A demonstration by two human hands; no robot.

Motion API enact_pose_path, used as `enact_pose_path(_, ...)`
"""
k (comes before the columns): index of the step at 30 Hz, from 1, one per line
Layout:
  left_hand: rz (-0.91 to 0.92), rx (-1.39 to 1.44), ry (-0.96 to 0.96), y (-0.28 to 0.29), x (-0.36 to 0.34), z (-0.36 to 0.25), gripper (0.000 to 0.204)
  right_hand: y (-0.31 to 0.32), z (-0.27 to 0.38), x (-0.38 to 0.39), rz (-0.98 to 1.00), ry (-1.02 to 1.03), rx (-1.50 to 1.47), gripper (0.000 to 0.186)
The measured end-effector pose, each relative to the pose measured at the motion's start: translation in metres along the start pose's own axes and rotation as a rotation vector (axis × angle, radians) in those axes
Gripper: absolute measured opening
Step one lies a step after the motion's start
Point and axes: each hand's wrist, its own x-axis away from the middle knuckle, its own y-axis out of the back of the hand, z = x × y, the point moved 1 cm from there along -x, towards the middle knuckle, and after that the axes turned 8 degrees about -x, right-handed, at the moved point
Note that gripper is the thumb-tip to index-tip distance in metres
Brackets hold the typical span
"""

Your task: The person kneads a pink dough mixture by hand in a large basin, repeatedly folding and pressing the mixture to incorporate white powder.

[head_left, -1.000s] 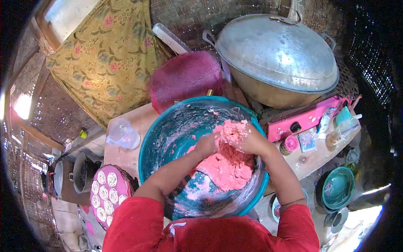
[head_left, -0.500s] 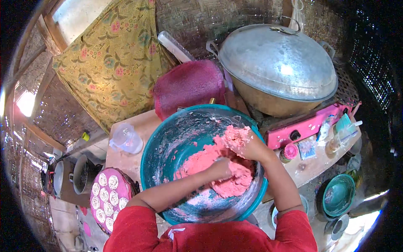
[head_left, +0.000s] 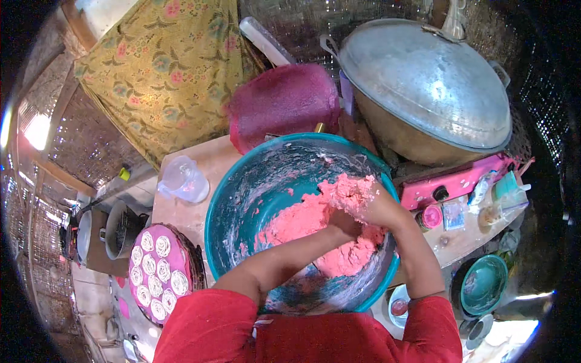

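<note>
A mass of crumbly pink dough [head_left: 290,227] lies in a large teal basin [head_left: 213,254] in front of me. My right hand [head_left: 380,206] is at the basin's right side, with dough stuck over its fingers and a clump in its grip. Beside it, my left hand [head_left: 346,224] is curled against the dough, its fingertips hidden. The two hands are close together, over the right part of the dough. Whitish flour-like residue coats the basin's inner wall.
A clear plastic jug [head_left: 183,179] stands left of the basin, near a round tray of white coiled strands [head_left: 155,275]. Behind are a folded magenta cloth [head_left: 284,106] and a large lidded pot [head_left: 426,91] on a pink stove [head_left: 466,181]. Small containers stand at right.
My left hand has moved right and slightly up through the dough, toward my right hand. The view has shifted a little, so the basin and pot appear farther right.
</note>
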Motion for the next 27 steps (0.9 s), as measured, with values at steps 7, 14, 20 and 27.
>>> enact_pose_path(7, -0.099, 0.219, -0.076, -0.020, 0.021, 0.015, 0.027, 0.000, 0.002, 0.005, -0.061, 0.047, 0.072, 0.014)
enact_pose_path(14, 0.437, -0.182, -0.347, 0.098, 0.068, -0.006, 0.056, -0.004, -0.004, 0.011, -0.054, 0.100, 0.049, 0.019)
enact_pose_path(20, 0.417, -0.202, -0.323, 0.105, 0.046, 0.022, 0.061, -0.013, -0.013, 0.012, -0.048, 0.150, 0.001, 0.018)
enact_pose_path(27, 0.416, -0.170, -0.042, 0.077, 0.028, 0.044, 0.042, -0.003, -0.007, 0.012, -0.006, 0.101, 0.016, 0.019)
